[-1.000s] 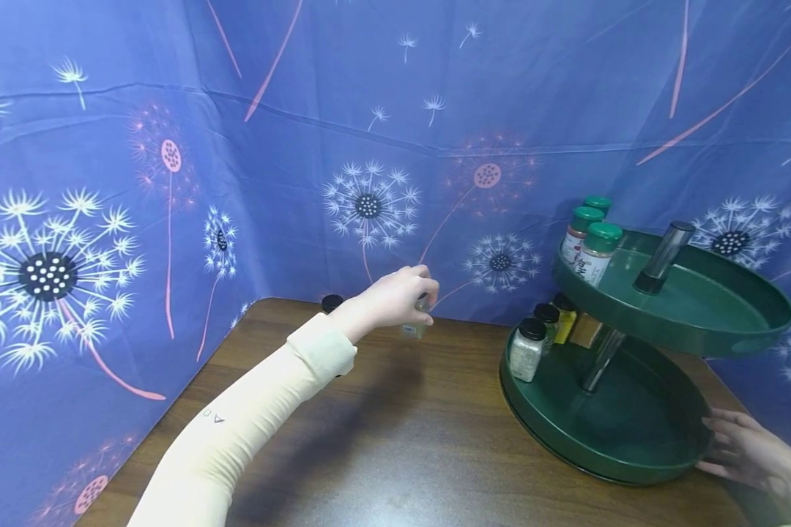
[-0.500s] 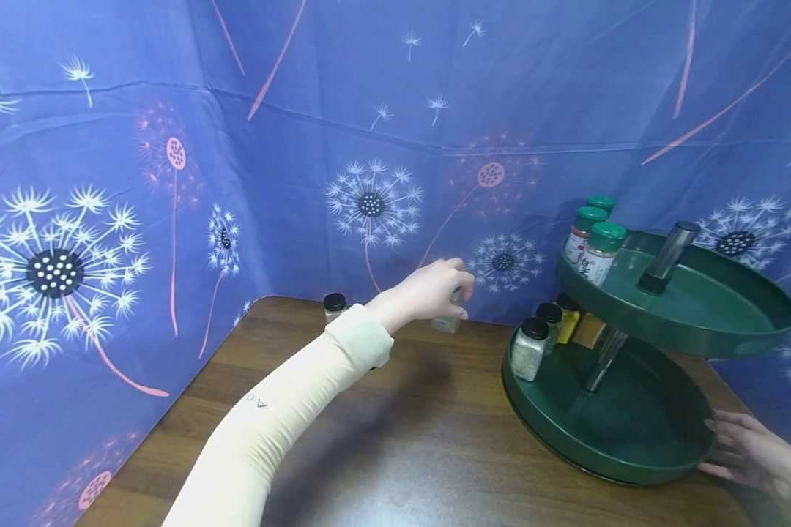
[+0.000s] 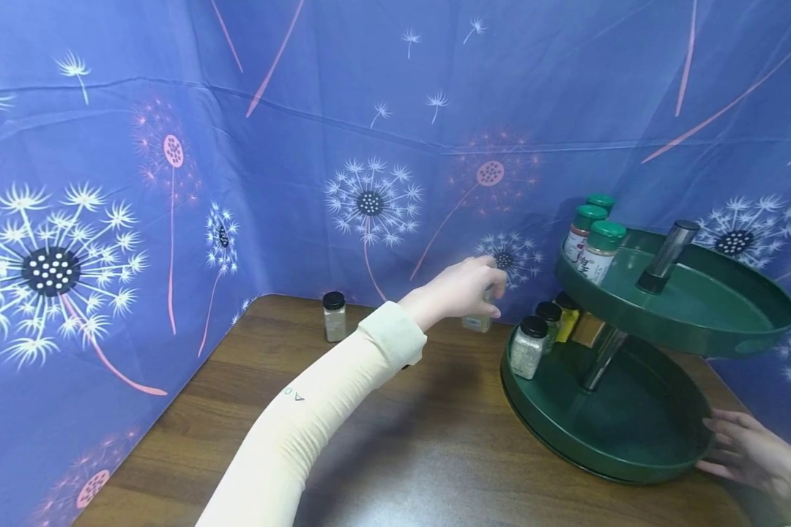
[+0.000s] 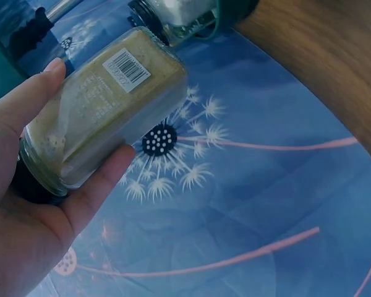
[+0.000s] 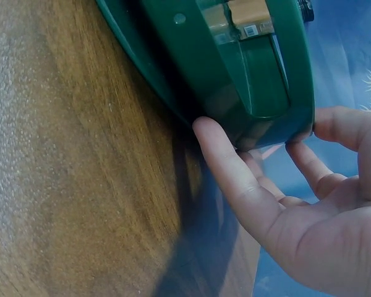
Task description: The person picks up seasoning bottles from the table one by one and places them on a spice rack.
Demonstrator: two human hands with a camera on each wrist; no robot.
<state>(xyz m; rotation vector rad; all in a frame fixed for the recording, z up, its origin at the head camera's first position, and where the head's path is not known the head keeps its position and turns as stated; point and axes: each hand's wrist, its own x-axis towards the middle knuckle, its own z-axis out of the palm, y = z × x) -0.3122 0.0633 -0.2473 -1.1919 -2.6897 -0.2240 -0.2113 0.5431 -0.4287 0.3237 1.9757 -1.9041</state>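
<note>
My left hand (image 3: 464,289) holds a square clear spice jar (image 4: 108,102) of tan powder by its black-lidded end, thumb on one side and fingers on the other. In the left wrist view a barcode label faces up. The jar hangs above the back of the table, just left of a green two-tier turntable (image 3: 639,446). My right hand (image 3: 751,450) touches the outer wall of the lower tier at its right side, fingertips against the rim, fingers loosely extended. Several black-lidded jars, among them a jar of pale flakes (image 3: 527,353), stand along the lower tier's left side.
Green-lidded shakers (image 3: 596,256) stand on the upper tier (image 3: 699,329) at its left. Another black-lidded jar (image 3: 335,322) stands at the table's back left. Part of a dark thing shows beneath the left sleeve (image 3: 343,395). Blue dandelion cloth (image 3: 290,183) surrounds the wooden table (image 3: 435,454).
My left hand has carried the jar rightward toward the turntable, uncovering the jar at the back left. My right hand and the turntable have stayed in place.
</note>
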